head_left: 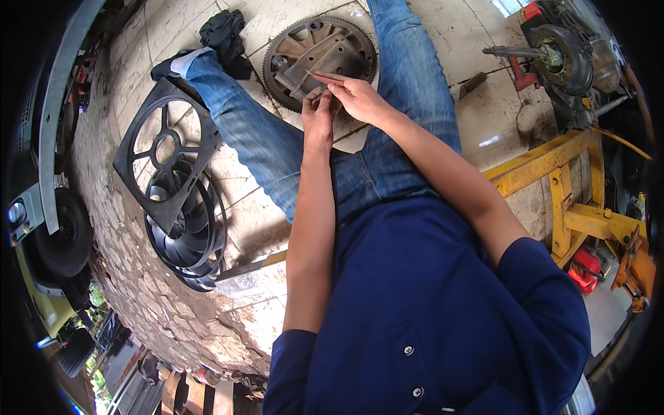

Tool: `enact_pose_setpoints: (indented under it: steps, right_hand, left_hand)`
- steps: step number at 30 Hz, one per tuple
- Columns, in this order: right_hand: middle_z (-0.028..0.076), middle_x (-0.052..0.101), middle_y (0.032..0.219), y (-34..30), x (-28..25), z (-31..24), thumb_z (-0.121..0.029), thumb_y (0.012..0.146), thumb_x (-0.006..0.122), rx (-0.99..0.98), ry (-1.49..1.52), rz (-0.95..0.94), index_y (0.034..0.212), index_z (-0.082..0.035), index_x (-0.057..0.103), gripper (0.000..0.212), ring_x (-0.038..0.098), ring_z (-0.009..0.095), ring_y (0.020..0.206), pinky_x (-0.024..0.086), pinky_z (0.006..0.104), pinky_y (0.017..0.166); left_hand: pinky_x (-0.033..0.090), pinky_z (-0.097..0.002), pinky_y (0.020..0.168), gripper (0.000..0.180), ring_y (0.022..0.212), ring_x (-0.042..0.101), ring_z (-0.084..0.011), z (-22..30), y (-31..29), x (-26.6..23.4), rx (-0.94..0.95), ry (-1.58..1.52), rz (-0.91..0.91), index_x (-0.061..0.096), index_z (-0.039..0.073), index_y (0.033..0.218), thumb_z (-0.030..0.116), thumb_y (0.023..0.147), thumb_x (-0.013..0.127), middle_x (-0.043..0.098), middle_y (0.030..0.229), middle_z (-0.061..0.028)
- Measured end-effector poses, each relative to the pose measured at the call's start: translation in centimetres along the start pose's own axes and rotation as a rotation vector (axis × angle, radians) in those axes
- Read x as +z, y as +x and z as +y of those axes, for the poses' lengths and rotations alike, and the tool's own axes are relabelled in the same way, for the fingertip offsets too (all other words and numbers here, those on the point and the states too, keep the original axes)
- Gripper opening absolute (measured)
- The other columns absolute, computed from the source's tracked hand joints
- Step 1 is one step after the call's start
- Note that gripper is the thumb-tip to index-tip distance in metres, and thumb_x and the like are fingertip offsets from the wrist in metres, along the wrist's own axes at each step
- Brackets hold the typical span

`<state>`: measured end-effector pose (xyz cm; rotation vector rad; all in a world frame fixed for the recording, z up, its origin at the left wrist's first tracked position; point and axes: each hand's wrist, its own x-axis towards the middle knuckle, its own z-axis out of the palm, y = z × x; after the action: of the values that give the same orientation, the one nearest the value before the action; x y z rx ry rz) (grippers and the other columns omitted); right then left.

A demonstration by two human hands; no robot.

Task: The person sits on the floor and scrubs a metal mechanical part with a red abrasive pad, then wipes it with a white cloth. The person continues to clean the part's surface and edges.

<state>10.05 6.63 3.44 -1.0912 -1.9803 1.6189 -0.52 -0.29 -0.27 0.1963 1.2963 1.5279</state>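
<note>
Between my legs on the tiled floor lies a round flywheel [274, 84] with a toothed rim. A dull grey metal bracket [340, 59] rests tilted on top of it. My right hand [358, 101] pinches a thin, flat reddish-brown strip [329, 78], its far end over the bracket's near edge. What the strip is made of I cannot tell. Close beside it my left hand [319, 119] is closed, fingertips bent together just below the bracket's edge. Anything between those fingers is hidden.
Left of my leg, a black fan shroud [130, 160] leans over black fan blades [181, 245]. A dark cloth [223, 36] lies near my left foot. At right stand a yellow metal frame [536, 160] and a greasy machine part with a shaft [553, 55].
</note>
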Motion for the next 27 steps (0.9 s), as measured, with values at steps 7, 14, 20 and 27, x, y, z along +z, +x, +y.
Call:
enact_pose_setpoints:
  steps: [7, 14, 20, 27]
  right_hand:
    - [0.015, 0.065, 0.119, 0.2, 0.3, 0.7, -0.017, 0.100, 0.043, -0.069, 0.110, 0.054, 0.133, -0.012, 0.056, 0.035, 0.063, 0.023, 0.107, 0.048, 0.0309, 0.092]
    - [0.007, 0.057, 0.134, 0.3, 0.2, 1.0, -0.012, 0.102, 0.040, 0.046, 0.080, -0.016, 0.133, -0.006, 0.055, 0.035, 0.052, 0.017, 0.123, 0.039, 0.0288, 0.105]
    - [0.012, 0.063, 0.125, 0.5, 0.4, 2.0, -0.018, 0.101, 0.041, -0.073, 0.045, 0.067, 0.132, -0.014, 0.056, 0.035, 0.062, 0.024, 0.111, 0.047, 0.0312, 0.093]
    - [0.012, 0.065, 0.121, 0.1, 0.4, 1.1, -0.019, 0.101, 0.043, -0.072, 0.091, 0.056, 0.132, -0.014, 0.056, 0.035, 0.063, 0.024, 0.108, 0.048, 0.0308, 0.091]
  left_hand:
    - [0.050, -0.0368, 0.092, 0.039, 0.105, 0.060, -0.0222, 0.2, -0.3, 0.1, 0.035, 0.129, 0.008, 0.042, 0.002, 0.128, 0.013, 0.095, 0.059, 0.056, 0.120, -0.0143]
    - [0.050, -0.0345, 0.086, 0.038, 0.108, 0.057, -0.0202, -0.3, 0.5, -0.3, 0.074, 0.207, 0.021, 0.043, 0.005, 0.127, 0.014, 0.094, 0.060, 0.055, 0.119, -0.0115]
    - [0.049, -0.0366, 0.090, 0.036, 0.109, 0.057, -0.0213, 0.2, 0.2, 0.2, 0.036, 0.115, 0.038, 0.044, 0.006, 0.124, 0.015, 0.094, 0.061, 0.055, 0.120, -0.0120]
    - [0.048, -0.0391, 0.091, 0.033, 0.105, 0.059, -0.0219, -0.2, 0.4, -0.5, 0.030, 0.004, 0.009, 0.044, 0.007, 0.123, 0.013, 0.095, 0.059, 0.056, 0.119, -0.0097]
